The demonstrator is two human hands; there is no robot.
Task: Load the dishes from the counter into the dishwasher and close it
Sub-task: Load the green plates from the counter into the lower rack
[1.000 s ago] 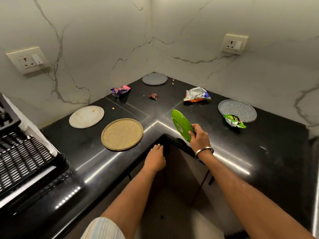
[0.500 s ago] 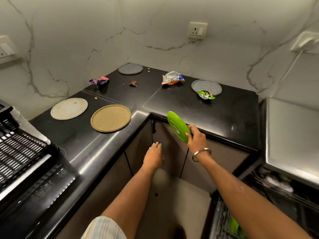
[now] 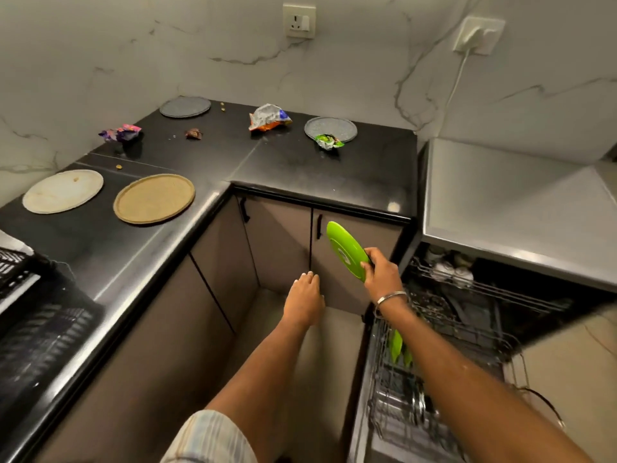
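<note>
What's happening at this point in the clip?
A person is loading an open dishwasher. The right hand grips a green plate by its edge, held on its side in the air between the counter and the racks. The left hand hangs open, holding nothing. Another green plate already stands in the lower rack. Four plates and some crumpled wrappers lie on the counter.

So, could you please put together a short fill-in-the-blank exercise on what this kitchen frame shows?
1. The right hand grips a plate coloured ____.
2. The left hand holds ____.
3. The green wrapper lies partly on a plate coloured ____.
4. The dishwasher stands ____.

Missing words: green; nothing; grey; open
</note>
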